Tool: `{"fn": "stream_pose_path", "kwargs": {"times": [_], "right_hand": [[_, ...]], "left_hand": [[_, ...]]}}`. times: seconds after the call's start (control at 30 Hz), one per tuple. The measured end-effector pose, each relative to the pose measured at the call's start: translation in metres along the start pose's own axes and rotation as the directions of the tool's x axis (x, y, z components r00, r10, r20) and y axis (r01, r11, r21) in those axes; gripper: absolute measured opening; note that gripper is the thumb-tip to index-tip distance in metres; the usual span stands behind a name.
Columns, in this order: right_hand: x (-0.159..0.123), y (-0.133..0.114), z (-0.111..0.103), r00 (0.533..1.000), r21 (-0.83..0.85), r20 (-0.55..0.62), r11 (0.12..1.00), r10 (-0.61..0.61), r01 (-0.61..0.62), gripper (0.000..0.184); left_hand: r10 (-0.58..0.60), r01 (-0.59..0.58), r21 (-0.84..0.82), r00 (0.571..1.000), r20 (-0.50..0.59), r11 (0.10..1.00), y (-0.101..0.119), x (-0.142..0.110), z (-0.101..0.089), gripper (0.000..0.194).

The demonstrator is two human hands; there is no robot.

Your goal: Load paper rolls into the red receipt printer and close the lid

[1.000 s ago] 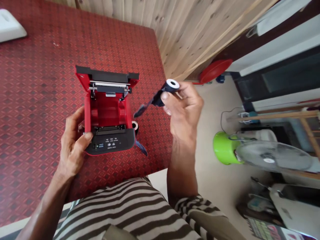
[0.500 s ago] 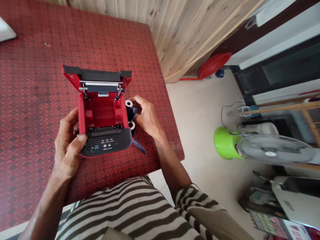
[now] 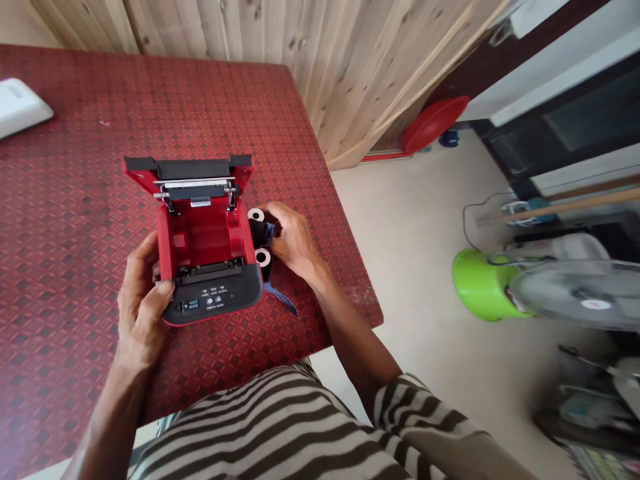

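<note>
While hands (image 3: 143, 310) grip printer (image 3: 207, 230) and roll (image 3: 257, 223), panel's (image 3: 240, 287) white lettering (image 3: 214, 291) unreadably small.

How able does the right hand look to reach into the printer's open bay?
Likely yes: the lid stands raised, the bay uncovered, and the right hand is close beside the printer.

White device (image 3: 23, 109) on red patterned table (image 3: 65, 200); green bucket (image 3: 483, 287) on floor (image 3: 410, 267) near fan (image 3: 585, 293).

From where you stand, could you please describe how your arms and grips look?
The left grip and right grip are bare hands, with no gloves or wristwatch visible. The right sleeve, striped cream and dark brown, ends near the elbow; no left sleeve shows.
</note>
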State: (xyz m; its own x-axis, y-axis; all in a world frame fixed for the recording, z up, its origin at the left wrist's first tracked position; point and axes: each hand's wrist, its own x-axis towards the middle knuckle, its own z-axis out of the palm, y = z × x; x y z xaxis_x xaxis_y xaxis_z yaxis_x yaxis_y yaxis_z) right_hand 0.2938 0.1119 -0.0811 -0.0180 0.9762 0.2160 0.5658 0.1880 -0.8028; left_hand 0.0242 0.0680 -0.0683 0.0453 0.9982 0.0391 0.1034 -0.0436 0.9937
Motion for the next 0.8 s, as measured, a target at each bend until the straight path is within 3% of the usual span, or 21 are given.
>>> {"fn": "stream_pose_path", "kwargs": {"times": [0.13, 0.27, 0.33, 0.4, 0.53, 0.8], "right_hand": [[0.003, 0.002, -0.002, 0.994, 0.026, -0.099, 0.999, 0.047, -0.044, 0.009], [0.014, -0.001, -0.005, 0.907, 0.218, -0.388, 0.972, 0.164, -0.083, 0.018], [0.015, -0.003, -0.004, 0.885, 0.226, -0.439, 0.972, 0.157, -0.061, 0.022], [0.012, -0.004, 0.0, 0.908, 0.155, -0.396, 0.985, 0.137, -0.08, 0.024], [0.0, 0.002, 0.011, 0.967, 0.017, -0.193, 0.985, 0.17, -0.17, 0.02], [-0.001, 0.007, 0.003, 0.98, 0.047, -0.049, 0.98, 0.194, -0.192, 0.02]], "left_hand": [[0.003, -0.003, 0.002, 1.0, -0.007, 1.0, 0.0, 0.002, 0.001, 0.07], [0.007, -0.007, -0.004, 1.0, -0.003, 1.0, 0.001, 0.002, 0.001, 0.07], [0.011, -0.011, -0.003, 1.0, -0.001, 1.0, 0.001, 0.002, 0.001, 0.07], [0.02, -0.02, 0.003, 1.0, 0.002, 1.0, 0.002, 0.001, 0.001, 0.07], [0.027, -0.027, -0.002, 1.0, 0.007, 1.0, 0.003, 0.001, 0.001, 0.068], [0.025, -0.025, 0.023, 1.0, 0.003, 0.999, 0.005, 0.002, 0.002, 0.068]]}}
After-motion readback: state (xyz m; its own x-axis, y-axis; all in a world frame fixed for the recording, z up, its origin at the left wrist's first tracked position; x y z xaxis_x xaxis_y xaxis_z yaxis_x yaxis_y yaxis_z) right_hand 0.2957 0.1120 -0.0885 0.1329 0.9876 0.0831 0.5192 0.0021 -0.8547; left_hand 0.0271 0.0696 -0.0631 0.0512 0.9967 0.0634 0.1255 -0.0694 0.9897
